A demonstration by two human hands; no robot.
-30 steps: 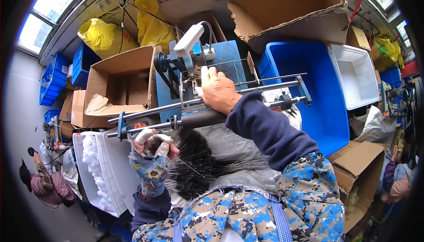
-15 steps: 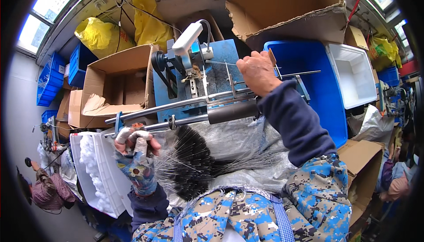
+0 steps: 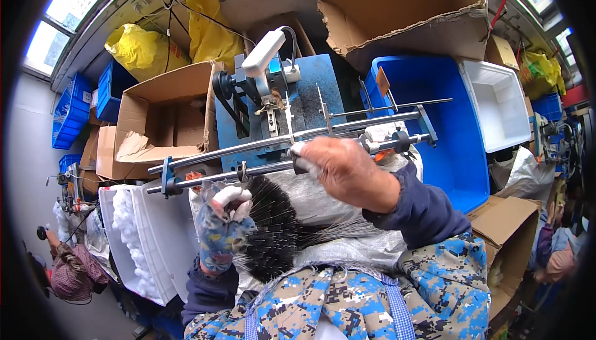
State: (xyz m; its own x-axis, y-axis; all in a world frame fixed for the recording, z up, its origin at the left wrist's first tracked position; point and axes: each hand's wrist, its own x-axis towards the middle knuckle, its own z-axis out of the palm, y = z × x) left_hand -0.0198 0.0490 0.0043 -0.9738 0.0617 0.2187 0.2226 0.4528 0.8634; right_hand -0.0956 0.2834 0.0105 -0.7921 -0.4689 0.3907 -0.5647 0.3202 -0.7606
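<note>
Head view: the right hand [image 3: 343, 165] arches over the near rail [image 3: 267, 169], forearm slanting up from the lower right, wrist bent leftward! Its fingers curl together at the dark sleeve [image 3: 301, 165], too blurred to tell whether they grip it. Over to the left hand [image 3: 228, 210], held upright: taped fingers curled inward, tips near the thumb, and I cannot tell if they pinch anything. Beside it, the black bristle bundle [image 3: 270, 234] lies toward the left edge of the pale sheet [image 3: 379, 247]
</note>
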